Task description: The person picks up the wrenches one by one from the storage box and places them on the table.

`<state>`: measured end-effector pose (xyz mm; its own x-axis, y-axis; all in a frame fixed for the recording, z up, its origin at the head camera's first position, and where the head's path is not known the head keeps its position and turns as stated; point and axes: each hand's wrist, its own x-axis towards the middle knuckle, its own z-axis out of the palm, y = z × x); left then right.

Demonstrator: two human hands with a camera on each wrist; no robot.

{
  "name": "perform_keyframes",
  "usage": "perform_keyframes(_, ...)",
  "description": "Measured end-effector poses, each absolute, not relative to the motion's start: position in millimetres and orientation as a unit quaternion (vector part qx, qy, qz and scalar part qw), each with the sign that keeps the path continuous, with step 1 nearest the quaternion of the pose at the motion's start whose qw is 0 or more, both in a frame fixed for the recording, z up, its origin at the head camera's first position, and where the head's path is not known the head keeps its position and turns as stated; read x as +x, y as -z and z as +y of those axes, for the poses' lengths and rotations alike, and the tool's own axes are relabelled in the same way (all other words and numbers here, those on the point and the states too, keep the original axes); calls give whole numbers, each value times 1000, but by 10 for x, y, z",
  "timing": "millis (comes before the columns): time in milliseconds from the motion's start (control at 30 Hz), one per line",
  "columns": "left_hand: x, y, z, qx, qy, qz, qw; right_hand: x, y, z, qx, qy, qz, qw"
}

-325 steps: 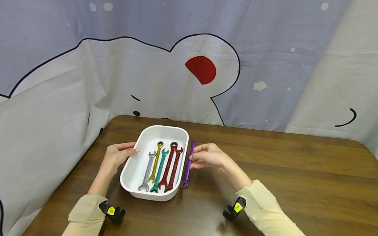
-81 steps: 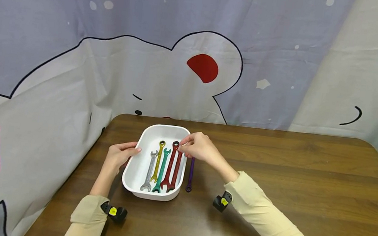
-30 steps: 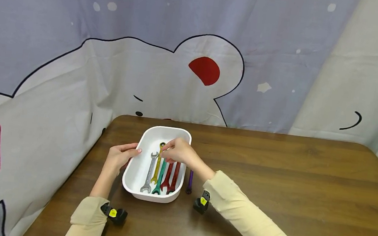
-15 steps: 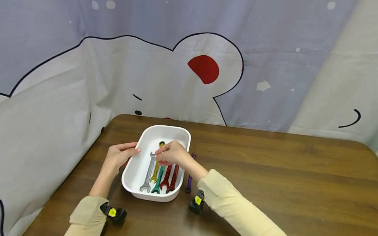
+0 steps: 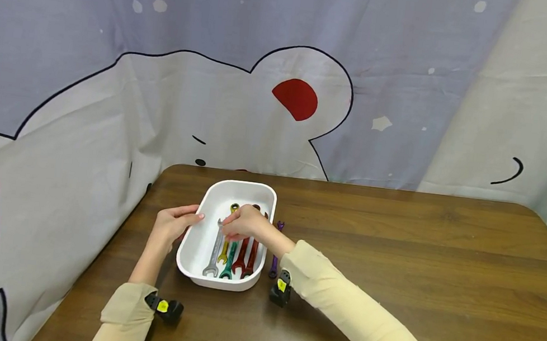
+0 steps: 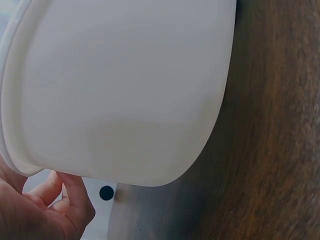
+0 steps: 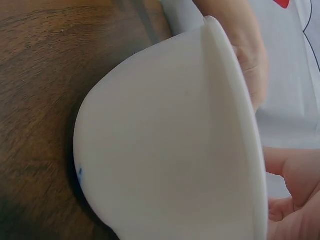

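Observation:
My left hand [image 5: 172, 226] grips the left rim of a white plastic tub [image 5: 192, 248], thumb over the edge and fingers outside. In the tub lie several combination wrenches side by side: a silver wrench [image 5: 214, 254], a yellow wrench [image 5: 223, 253], a green wrench [image 5: 229, 264] and two red wrenches, one of them the left red wrench [image 5: 241, 257]. My right hand [image 5: 247, 224] reaches in over them, its fingertips right at the silver wrench's upper end; whether they pinch it I cannot tell. The tub's wall [image 7: 165, 135] hides part of those fingers in the right wrist view.
A purple wrench [image 5: 274, 263] lies on the brown wooden table [image 5: 419, 266] just right of the tub, partly behind the right forearm. A printed curtain [image 5: 392, 66] hangs along the table's far side. Each wrist wears a small black camera [image 5: 170, 310].
The right hand has gone from the purple wrench across the red ones to the silver one, whose upper end has shifted slightly left. The left hand has stayed on the tub's rim.

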<state>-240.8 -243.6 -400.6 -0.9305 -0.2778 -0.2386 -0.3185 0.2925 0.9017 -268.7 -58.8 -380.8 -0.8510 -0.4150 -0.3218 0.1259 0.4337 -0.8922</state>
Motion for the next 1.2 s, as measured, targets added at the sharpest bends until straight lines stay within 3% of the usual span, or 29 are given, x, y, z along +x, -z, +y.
perform_keyframes(600,-2429,4011,-2422,-184,-563,805,19,-2727,3846,-645,-75,518,791,316)
perform_keyframes(1200,-2415,4016,-2448,-188,-564,804,19,-2729,3890,-680,-77,507,796,321)
